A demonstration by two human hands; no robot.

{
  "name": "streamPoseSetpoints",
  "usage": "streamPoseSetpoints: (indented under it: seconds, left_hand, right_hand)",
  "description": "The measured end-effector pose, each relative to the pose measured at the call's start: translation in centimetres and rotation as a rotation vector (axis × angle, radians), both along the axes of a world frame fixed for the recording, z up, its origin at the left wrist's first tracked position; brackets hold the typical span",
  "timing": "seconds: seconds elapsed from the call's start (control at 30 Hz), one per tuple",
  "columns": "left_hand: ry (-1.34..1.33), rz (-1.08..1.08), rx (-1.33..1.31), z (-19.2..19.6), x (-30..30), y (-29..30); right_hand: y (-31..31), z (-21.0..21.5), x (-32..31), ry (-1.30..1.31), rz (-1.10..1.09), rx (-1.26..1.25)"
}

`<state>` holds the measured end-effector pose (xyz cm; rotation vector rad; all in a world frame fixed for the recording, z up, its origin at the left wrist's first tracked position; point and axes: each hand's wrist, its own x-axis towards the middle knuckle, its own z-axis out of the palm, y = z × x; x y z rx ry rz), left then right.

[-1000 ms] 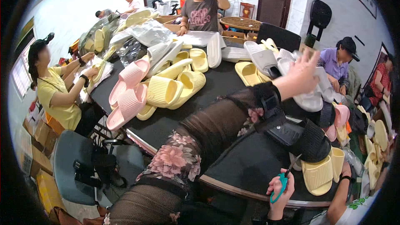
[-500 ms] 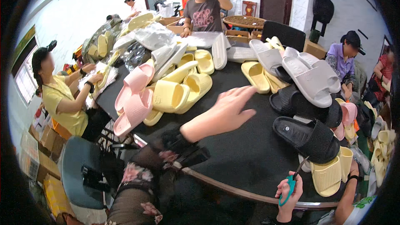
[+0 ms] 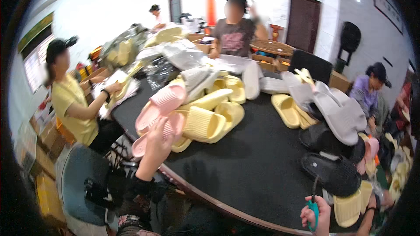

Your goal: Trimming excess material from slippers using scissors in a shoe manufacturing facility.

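Note:
My left hand (image 3: 155,149) reaches the pair of pink slippers (image 3: 169,98) at the table's left edge. Its fingers are outstretched over the nearer slipper and hide part of it; no grip shows. Yellow ribbed slippers (image 3: 199,123) lie just right of that hand. At the lower right, my right hand (image 3: 323,215) is closed round the green handles of a pair of scissors (image 3: 313,209), blades pointing up. A black slipper (image 3: 334,174) lies just beyond the blades, and a yellow slipper (image 3: 346,209) is beside that hand.
The black tabletop (image 3: 249,170) has a curved near edge. Grey slippers (image 3: 337,109) are stacked at right; plastic-wrapped ones (image 3: 179,54) heap at the back left. Another person's wristbanded arm (image 3: 369,214) is close to my right hand. Co-workers sit around, and a chair (image 3: 83,183) stands left.
My left hand has moved left from over the middle of the table to the pink slippers. My right hand still holds the scissors. The view has shifted, so the scene sits lower and farther right.

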<state>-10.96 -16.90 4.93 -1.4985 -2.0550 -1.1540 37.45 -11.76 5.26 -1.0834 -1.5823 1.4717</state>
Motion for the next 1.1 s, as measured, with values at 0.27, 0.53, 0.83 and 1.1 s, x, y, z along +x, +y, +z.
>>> streamPoseSetpoints:
  seconds: [0.27, 0.53, 0.83, 1.1]
  left_hand:
    - [-0.026, 0.154, -0.084, -3.3, -1.9, 0.1]
    - [0.040, 0.086, 0.039, -3.7, 1.3, -0.4]
    - [-0.624, -1.297, 0.014, 5.8, 11.6, -2.2]
    - [-0.957, -2.332, 0.124, 12.7, 22.3, -0.2]
  right_hand:
    - [1.6, 4.3, -6.3, 0.225, 0.257, 0.006]
    - [2.0, 5.3, -10.3, 0.645, 0.445, -0.171]
    - [1.2, 9.9, -7.9, 0.879, 0.781, -0.088]
    - [2.2, 9.1, -6.1, 0.837, 0.768, -0.093]
